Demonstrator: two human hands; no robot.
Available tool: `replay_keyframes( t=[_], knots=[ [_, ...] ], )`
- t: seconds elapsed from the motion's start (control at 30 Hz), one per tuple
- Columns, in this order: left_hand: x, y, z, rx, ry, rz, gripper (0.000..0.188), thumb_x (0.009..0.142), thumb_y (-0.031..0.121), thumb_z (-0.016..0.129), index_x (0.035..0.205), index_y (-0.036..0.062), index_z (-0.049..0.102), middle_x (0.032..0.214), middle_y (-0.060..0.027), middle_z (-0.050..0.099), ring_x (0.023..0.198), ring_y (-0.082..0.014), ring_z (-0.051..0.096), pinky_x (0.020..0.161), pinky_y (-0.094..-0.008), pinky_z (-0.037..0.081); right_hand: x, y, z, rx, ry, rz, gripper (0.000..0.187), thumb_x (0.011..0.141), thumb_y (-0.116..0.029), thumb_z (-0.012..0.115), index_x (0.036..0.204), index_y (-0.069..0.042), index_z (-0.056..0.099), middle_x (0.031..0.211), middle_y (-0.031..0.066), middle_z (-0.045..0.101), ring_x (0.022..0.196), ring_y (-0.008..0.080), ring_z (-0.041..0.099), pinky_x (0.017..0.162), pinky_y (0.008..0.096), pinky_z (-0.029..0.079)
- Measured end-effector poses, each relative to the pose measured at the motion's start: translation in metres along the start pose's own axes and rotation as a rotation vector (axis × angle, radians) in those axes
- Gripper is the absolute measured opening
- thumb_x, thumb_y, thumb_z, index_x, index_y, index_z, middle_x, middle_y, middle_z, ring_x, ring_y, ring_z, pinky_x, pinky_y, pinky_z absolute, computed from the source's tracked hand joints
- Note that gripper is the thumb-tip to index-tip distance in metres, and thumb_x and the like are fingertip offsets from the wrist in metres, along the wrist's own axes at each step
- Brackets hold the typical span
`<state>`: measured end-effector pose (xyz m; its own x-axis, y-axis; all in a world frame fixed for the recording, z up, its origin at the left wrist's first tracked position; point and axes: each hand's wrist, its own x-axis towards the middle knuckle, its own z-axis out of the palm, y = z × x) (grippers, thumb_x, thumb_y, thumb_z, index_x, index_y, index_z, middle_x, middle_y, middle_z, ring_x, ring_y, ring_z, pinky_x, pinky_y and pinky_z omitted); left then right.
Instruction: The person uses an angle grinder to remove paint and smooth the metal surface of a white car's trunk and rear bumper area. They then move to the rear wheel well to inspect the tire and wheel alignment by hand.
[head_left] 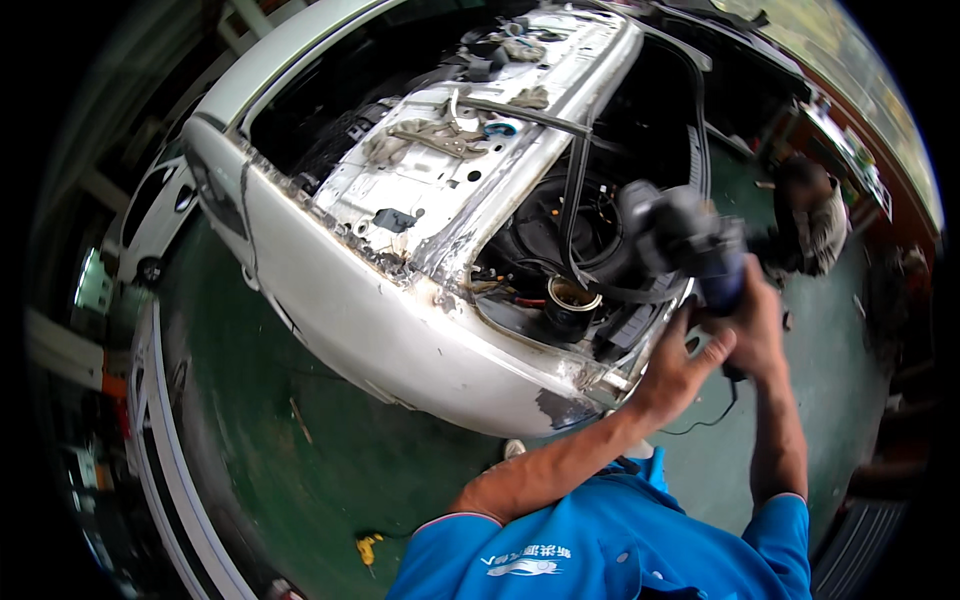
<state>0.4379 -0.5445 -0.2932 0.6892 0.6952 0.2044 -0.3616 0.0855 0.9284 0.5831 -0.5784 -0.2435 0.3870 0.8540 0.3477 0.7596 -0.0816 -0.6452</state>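
Observation:
Right of the car's rear, my right hand (pixel 762 325) is wrapped around a corded power tool (pixel 715 265). Its body is dark blue, its head end is dark grey, and it looks like an angle grinder. Motion blur hides its front end. My left hand (pixel 672 372) is against the lower part of the tool beside my right hand, fingers curled and thumb stretched toward the right. A black cord (pixel 712 420) hangs below the tool. The tool is raised over the rear corner of a white car body (pixel 400 350), near a loose black rubber seal (pixel 575 205).
In the trunk opening are a round black spare-wheel well (pixel 570 225) and a tin can (pixel 572 308). Tools and clamps (pixel 435 140) lie on the bare metal shelf. A yellow drill (pixel 368 548) lies on the green floor. Another person (pixel 810 220) crouches at the right.

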Motion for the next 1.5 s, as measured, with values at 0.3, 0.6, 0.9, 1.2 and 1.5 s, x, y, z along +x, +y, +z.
replay_keyframes(
  t=[0.3, 0.6, 0.9, 1.2, 1.5],
  knots=[
    [-0.014, 0.016, -0.077, -0.439, 0.541, 0.021, 0.053, 0.093, 0.028, 0.075, 0.132, -0.0014, 0.056, 0.126, -0.0076, 0.06, 0.117, -0.0156, 0.056, 0.102, -0.0326, 0.044, 0.036, -0.074, 0.079, -0.143, -0.474, -0.395, 0.064, 0.067, -0.022, 0.079, 0.12, -0.001, 0.053, 0.097, 0.0191, 0.068, 0.086, 0.0415, 0.068, 0.069, 0.0486, 0.054],
    [-0.038, 0.021, -0.12, -0.607, 0.507, 0.004, 0.058, 0.098, 0.029, 0.069, 0.14, -0.0051, 0.048, 0.135, -0.0127, 0.056, 0.125, -0.0201, 0.054, 0.106, -0.0355, 0.043, 0.044, -0.126, 0.111, -0.281, -0.714, -0.428, 0.057, 0.07, -0.025, 0.077, 0.112, -0.001, 0.046, 0.091, 0.0214, 0.066, 0.081, 0.0436, 0.067, 0.067, 0.0503, 0.052],
    [-0.048, 0.013, -0.142, -0.413, 0.54, 0.081, 0.055, 0.1, 0.035, 0.065, 0.13, -0.0107, 0.056, 0.123, -0.014, 0.064, 0.114, -0.0181, 0.06, 0.098, -0.0324, 0.048, 0.042, -0.157, 0.127, -0.384, -0.764, -0.359, 0.054, 0.072, -0.019, 0.073, 0.114, 0.0, 0.045, 0.093, 0.0235, 0.066, 0.079, 0.0446, 0.066, 0.067, 0.0517, 0.051],
    [-0.046, 0.006, -0.148, -0.407, 0.51, 0.083, 0.053, 0.101, 0.033, 0.064, 0.13, -0.0102, 0.056, 0.122, -0.0137, 0.064, 0.113, -0.0185, 0.06, 0.098, -0.0327, 0.048, 0.047, -0.157, 0.131, -0.403, -0.768, -0.355, 0.051, 0.071, -0.017, 0.072, 0.111, 0.001, 0.046, 0.09, 0.0234, 0.066, 0.078, 0.045, 0.066, 0.066, 0.0518, 0.051],
    [-0.045, 0.001, -0.151, -0.374, 0.5, 0.065, 0.057, 0.1, 0.035, 0.065, 0.132, -0.0107, 0.054, 0.126, -0.0151, 0.062, 0.117, -0.0198, 0.058, 0.1, -0.0337, 0.046, 0.051, -0.156, 0.132, -0.385, -0.777, -0.383, 0.047, 0.071, -0.017, 0.072, 0.107, 0.001, 0.045, 0.085, 0.0225, 0.065, 0.076, 0.0451, 0.066, 0.065, 0.0519, 0.051]
  ],
)
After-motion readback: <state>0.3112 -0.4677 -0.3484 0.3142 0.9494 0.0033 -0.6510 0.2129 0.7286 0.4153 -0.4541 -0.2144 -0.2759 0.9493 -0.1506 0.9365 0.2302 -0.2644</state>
